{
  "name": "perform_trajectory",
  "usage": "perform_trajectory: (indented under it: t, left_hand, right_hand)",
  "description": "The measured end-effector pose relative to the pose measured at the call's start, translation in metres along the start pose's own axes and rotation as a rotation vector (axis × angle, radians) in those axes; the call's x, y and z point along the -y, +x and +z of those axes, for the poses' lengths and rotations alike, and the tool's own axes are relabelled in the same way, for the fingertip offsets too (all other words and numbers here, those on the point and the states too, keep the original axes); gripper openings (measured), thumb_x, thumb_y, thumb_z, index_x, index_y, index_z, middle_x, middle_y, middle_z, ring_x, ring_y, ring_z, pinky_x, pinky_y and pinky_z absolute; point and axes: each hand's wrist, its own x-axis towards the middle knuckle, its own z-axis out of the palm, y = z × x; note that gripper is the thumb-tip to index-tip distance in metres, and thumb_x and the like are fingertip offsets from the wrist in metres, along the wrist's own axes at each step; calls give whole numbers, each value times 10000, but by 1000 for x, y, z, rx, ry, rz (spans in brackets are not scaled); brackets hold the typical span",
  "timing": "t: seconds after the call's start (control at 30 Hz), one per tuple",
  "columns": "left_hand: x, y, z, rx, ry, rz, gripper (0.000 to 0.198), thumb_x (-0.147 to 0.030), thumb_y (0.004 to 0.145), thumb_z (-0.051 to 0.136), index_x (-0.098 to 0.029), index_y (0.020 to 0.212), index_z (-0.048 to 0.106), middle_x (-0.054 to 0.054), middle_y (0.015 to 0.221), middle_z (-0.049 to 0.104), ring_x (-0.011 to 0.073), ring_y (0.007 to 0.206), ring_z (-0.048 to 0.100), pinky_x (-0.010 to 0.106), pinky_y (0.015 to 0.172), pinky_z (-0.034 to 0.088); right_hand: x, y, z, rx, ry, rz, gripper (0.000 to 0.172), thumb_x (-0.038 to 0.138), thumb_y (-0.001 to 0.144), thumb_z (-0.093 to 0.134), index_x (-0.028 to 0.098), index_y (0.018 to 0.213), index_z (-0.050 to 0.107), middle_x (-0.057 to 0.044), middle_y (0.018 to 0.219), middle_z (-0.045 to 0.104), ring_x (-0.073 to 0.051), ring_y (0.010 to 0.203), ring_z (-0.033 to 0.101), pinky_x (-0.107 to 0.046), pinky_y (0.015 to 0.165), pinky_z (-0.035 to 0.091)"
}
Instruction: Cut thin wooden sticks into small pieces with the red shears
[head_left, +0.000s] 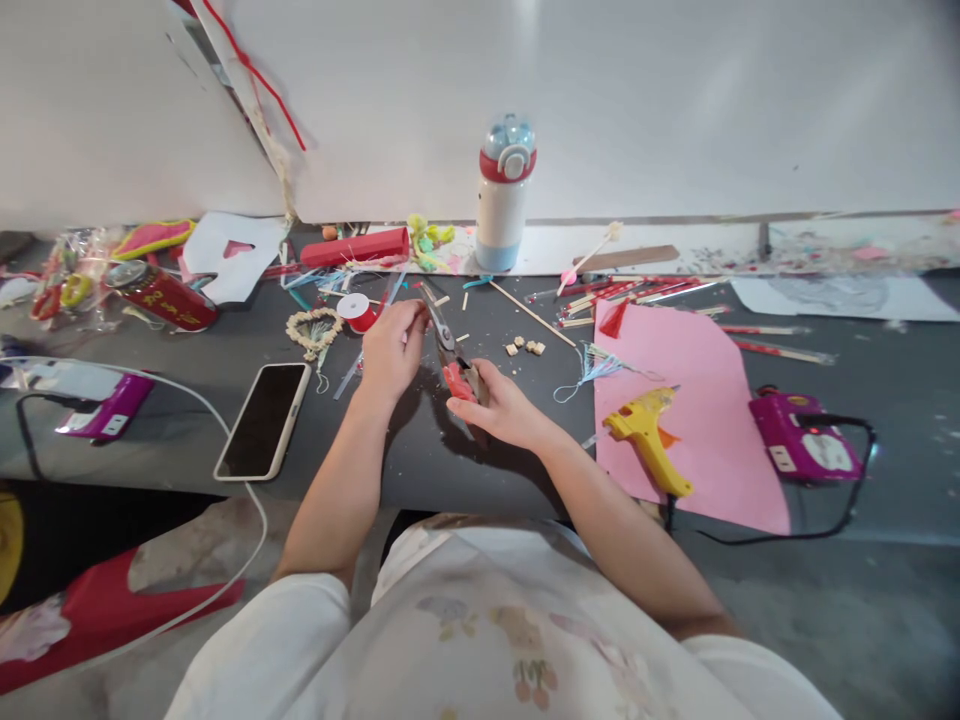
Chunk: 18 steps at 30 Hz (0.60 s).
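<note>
My right hand (514, 405) is wrapped round the red handles of a pair of pliers (448, 342), whose metal jaws point up and away from me. Close to the jaw tips, my left hand (394, 345) is closed in a pinch; what its fingers hold is too small to make out. Beside that hand stands a spool of red thread (356, 312), with a heart-shaped beaded piece with a tassel (315, 333) to its left. Several small pale wooden bits (525, 346) lie right of the pliers, near a thin wooden stick (532, 314).
A bottle (505, 195) stands at the back. On the right, a yellow glue gun (649, 435) rests on pink paper (694, 400), beside a purple power strip (806, 437). To the left lie a phone (264, 420), a red can (163, 296) and a white cable (187, 392).
</note>
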Motion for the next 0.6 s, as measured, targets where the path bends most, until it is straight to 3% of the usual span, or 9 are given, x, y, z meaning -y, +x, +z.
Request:
perform_trajectory:
  t: [0.17,0.37,0.6]
  left_hand:
    - [0,1,-3,20,-59,33,317,-329,971,432,-198,693,512,13,653,606,141,661,601,255,657,467]
    - [1,3,-13,135,-320,-41,378,-400,970,450,-193,657,494,-29,564,514,97,509,473,229,521,369]
    - [3,4,-18,140,-420,-107,396,-405,909,552,-189,589,463,-31,520,452,86,479,411,238,475,291]
  right_hand:
    - [0,-2,-1,23,-21,13,466,504,764,707,195,1001,451,23,794,525,-121,669,473,-279,633,394]
    - [0,-3,1,57,6,13,542,467,724,757,193,1074,445,16,837,510,-123,700,470,-286,670,413]
    - [1,-4,-2,99,-21,-1,510,518,749,734,202,1035,454,21,813,518,-120,676,463,-271,628,393]
